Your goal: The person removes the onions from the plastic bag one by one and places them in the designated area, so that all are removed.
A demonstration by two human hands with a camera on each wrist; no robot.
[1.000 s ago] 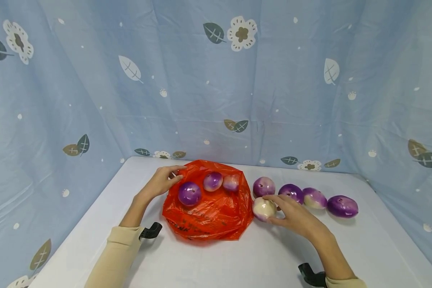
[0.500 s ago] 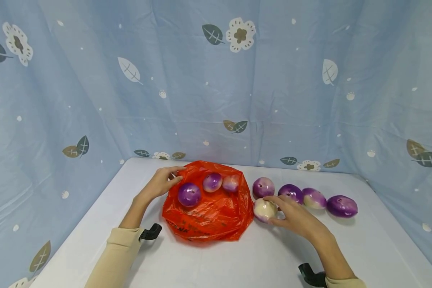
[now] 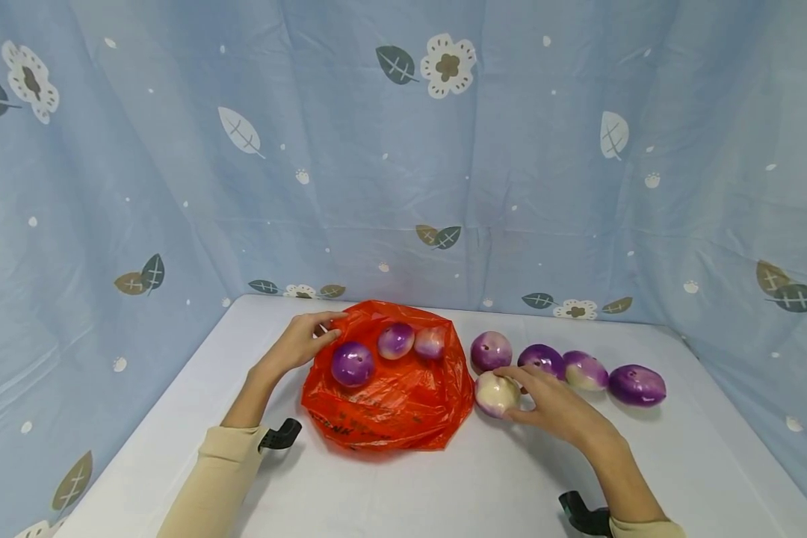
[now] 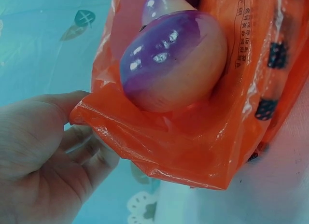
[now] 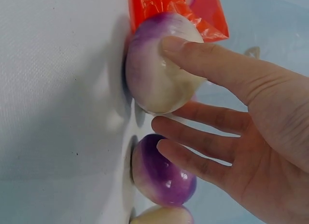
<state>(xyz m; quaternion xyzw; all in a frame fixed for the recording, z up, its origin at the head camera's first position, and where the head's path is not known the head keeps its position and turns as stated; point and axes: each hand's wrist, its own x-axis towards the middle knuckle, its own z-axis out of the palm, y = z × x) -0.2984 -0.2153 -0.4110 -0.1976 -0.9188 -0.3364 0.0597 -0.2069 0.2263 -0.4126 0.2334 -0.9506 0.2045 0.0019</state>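
A crinkled red plastic bag [image 3: 403, 411] lies spread with its mouth facing up. Three glossy, round purple-and-white vegetables, turnip-like in look, rest inside, among them a mostly purple one [image 3: 353, 365]. At the bag's back left edge, my left hand [image 3: 302, 342] pinches the rim; the left wrist view shows the thumb [image 4: 72, 102] against the plastic and fingers behind it. My right hand [image 3: 548, 400] holds a pale turnip-like vegetable [image 3: 496, 394] beside the bag's right edge. Its thumb [image 5: 178, 48] presses the near side while the index finger is partly hidden behind.
Several more purple-and-white vegetables line the table behind and right of my right hand, from one beside the bag [image 3: 491, 351] to a dark one [image 3: 637, 385] at the far right. A blue patterned curtain [image 3: 350, 149] encloses the white table [image 3: 403, 497] at the back and sides.
The pale vegetable and my right hand have shifted very slightly right, away from the bag. My left hand keeps its place at the bag's rim.
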